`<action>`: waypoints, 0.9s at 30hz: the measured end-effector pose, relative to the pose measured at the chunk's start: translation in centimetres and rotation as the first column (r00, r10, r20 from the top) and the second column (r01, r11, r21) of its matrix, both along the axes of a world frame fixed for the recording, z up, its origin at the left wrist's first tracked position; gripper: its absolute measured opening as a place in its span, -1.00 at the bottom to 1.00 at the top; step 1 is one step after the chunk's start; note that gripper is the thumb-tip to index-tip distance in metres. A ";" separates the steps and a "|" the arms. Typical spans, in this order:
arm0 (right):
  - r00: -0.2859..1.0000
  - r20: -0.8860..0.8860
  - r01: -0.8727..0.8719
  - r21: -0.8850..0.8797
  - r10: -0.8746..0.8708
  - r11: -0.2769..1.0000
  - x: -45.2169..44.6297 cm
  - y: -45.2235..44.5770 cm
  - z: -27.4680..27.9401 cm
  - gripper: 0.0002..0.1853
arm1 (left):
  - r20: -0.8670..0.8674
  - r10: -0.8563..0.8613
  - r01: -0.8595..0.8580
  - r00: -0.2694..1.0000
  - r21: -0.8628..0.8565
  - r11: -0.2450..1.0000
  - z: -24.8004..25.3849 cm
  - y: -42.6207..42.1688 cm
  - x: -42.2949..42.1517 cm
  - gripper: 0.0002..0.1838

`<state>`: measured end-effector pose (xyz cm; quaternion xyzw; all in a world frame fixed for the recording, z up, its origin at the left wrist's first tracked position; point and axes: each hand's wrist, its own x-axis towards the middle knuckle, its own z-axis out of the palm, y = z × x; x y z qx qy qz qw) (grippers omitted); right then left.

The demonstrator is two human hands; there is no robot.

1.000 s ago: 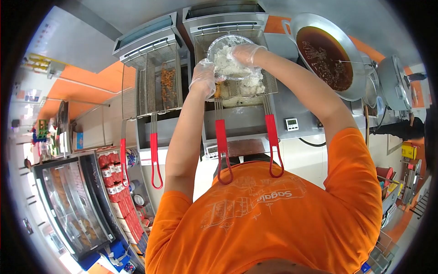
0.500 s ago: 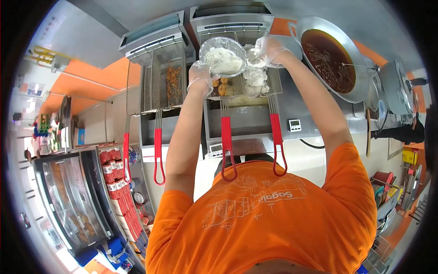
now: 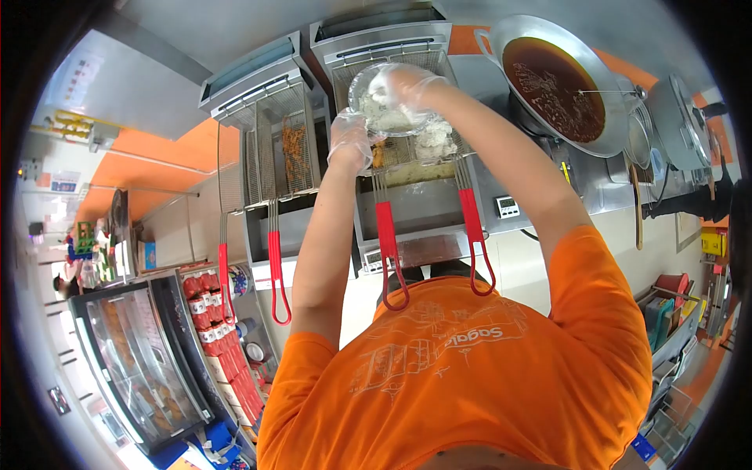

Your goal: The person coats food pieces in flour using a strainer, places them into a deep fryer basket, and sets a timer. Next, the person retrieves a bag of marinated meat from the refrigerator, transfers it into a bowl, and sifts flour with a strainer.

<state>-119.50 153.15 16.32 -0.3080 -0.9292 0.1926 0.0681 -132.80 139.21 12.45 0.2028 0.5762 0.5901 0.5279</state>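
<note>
My left hand (image 3: 350, 139), in a clear plastic glove, holds the left rim of a round clear bowl (image 3: 366, 112) with white floury contents. Over the bowl's right side is my gloved right hand (image 3: 406, 86), its fingers down in the bowl and blurred, so what they grip cannot be made out. The bowl is held above a wire fryer basket (image 3: 403, 149) with red handles. White floured pieces (image 3: 435, 141) lie in the right basket, and browned pieces (image 3: 378, 155) show in the one beside it.
Farther left, another fryer basket (image 3: 270, 157) holds orange-brown food (image 3: 294, 151). A large pan of dark red-brown liquid (image 3: 553, 90) stands at the right. A small timer (image 3: 507, 207) is on the counter. Red basket handles (image 3: 387, 235) stick out toward my body.
My right hand has moved left, from above the floured pieces back into the bowl. My left hand still holds the bowl's rim.
</note>
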 end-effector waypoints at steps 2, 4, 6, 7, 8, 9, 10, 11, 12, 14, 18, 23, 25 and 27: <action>0.998 0.052 -0.023 0.052 0.021 0.998 -1.0 -0.2 -1.3 -0.74 | -0.138 -0.122 0.127 0.983 0.023 0.992 -1.2 0.3 0.2 -0.76; 0.990 0.141 0.002 0.046 -0.009 0.999 -1.3 -0.6 -1.4 -0.75 | -0.001 -0.077 0.077 0.997 -0.013 0.997 0.1 0.3 0.9 -0.76; 0.999 0.024 -0.030 -0.012 0.030 0.999 -0.3 -0.2 -0.8 -0.75 | -0.017 -0.061 0.061 0.998 -0.033 0.998 0.9 -0.3 1.0 -0.75; 0.998 -0.033 -0.053 -0.040 0.052 0.998 0.3 -0.1 -0.1 -0.75 | -0.022 -0.049 0.048 0.999 -0.043 0.998 1.0 -0.5 0.7 -0.75; 0.996 0.057 0.076 -0.068 -0.072 0.995 1.3 -1.4 2.8 -0.76 | -0.011 -0.029 0.029 1.000 -0.023 0.999 0.9 -0.8 0.3 -0.75; 0.989 0.054 0.138 -0.029 -0.137 0.990 2.0 -0.9 2.5 -0.75 | 0.004 -0.007 0.007 1.000 -0.005 1.000 0.5 -1.0 -0.3 -0.74; 0.978 0.049 0.201 0.010 -0.201 0.980 3.1 -0.6 2.4 -0.74 | 0.020 0.013 -0.014 1.000 0.011 1.000 0.0 -1.3 -0.8 -0.74; 0.972 -0.036 0.234 0.020 -0.233 0.972 4.5 -1.1 1.8 -0.73 | -0.123 0.007 -0.003 0.992 0.030 1.000 -0.9 -1.4 -1.5 -0.73; 0.956 -0.122 0.272 0.028 -0.266 0.962 5.9 -2.4 1.6 -0.73 | -0.265 -0.001 0.015 0.964 0.048 0.999 -2.3 -1.3 -2.4 -0.72; 0.883 0.188 0.447 -0.053 -0.431 0.893 9.3 -5.5 3.8 -0.62 | -0.375 0.057 -0.023 0.925 0.094 0.995 -4.4 -0.7 -3.9 -0.69; 0.785 0.421 0.594 -0.307 -0.454 0.743 16.6 -15.8 1.1 -0.40 | 0.185 0.311 -0.324 0.932 0.044 0.945 2.1 -2.2 -3.5 -0.62; 0.477 0.056 -0.171 -0.973 -0.877 -0.155 17.1 -25.1 -5.3 -0.75 | 0.048 0.225 -0.230 0.973 0.148 0.962 1.5 -3.4 -5.2 -0.64; 0.481 0.021 -0.040 -0.998 -0.877 -0.046 16.4 -25.3 -4.7 -0.77 | 0.122 0.283 -0.299 0.951 0.150 0.942 4.2 -5.8 -3.5 -0.65; 0.494 -0.034 0.017 -0.999 -0.869 0.048 16.1 -25.7 -4.0 -0.80 | 0.155 0.352 -0.372 0.923 0.137 0.918 6.5 -7.8 -2.3 -0.65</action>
